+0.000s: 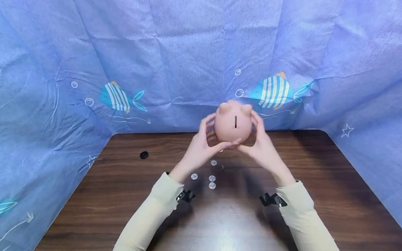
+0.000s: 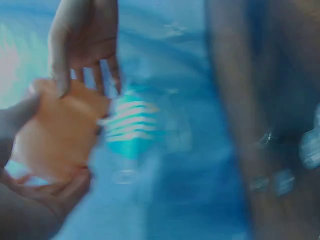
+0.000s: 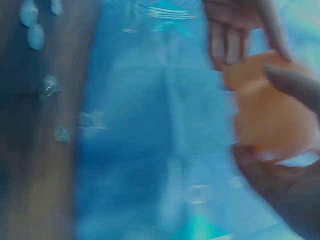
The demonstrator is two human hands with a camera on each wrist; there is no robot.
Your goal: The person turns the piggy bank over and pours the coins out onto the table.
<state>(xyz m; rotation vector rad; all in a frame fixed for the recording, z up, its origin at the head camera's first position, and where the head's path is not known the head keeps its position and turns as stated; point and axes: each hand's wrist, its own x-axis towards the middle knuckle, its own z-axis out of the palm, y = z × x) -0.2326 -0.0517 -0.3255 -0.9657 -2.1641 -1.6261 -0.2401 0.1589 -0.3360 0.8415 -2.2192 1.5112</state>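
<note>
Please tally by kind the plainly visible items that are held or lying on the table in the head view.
Pink piggy bank: 1
Black round piece: 1
Silvery round discs: 4
Total: 6, leaving out faint bits near the discs, too unclear to count.

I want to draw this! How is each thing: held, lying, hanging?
Pink round piggy bank: held up, dark slot showing
Left hand: gripping the bank's side
Right hand: gripping its other side
Shiny round discs: at least four lying on brown wooden table
Small round black disc: lying apart from those
Blue fish-print cloth: hanging, creased
</note>
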